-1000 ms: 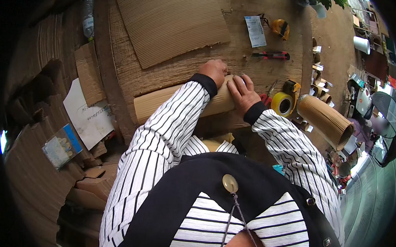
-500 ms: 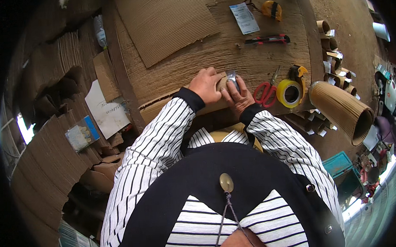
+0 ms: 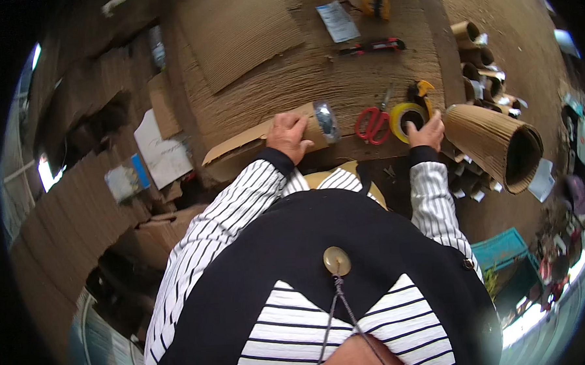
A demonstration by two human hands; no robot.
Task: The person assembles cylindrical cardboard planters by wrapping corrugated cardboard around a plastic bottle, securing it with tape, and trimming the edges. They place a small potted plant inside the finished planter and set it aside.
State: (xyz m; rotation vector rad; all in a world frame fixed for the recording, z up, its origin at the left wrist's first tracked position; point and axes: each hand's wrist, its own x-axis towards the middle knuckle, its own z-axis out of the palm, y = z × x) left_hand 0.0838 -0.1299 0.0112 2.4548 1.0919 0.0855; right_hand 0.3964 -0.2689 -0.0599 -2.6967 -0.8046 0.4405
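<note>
A rolled-up piece of cardboard (image 3: 311,135) lies along the near edge of the wooden table, its seam showing at the left. A shiny clear plastic-looking band (image 3: 326,121) covers its right end. My left hand (image 3: 287,138) presses on the roll with curled fingers, holding it. Farther right, my right hand (image 3: 427,133) is at the near right side of a yellow tape roll (image 3: 398,125), thumb and fingers apart. Its thumb overlaps the tape's rim. Beside the tape are red-handled scissors (image 3: 373,124) and, behind my fingers, a yellow-and-black tool (image 3: 423,89) whose kind is unclear.
Farther back lie a red-and-black box cutter (image 3: 373,46), a yellow tape measure (image 3: 376,6) and a printed packet (image 3: 338,21). A flat cardboard sheet (image 3: 240,38) covers the back left. A large cardboard tube (image 3: 490,141) stands right of the table, near several smaller tubes (image 3: 476,57).
My right hand has left the roll's end and moved right to the yellow tape. My left hand has shifted slightly left and stays on the cardboard roll, whose banded end now shows.
</note>
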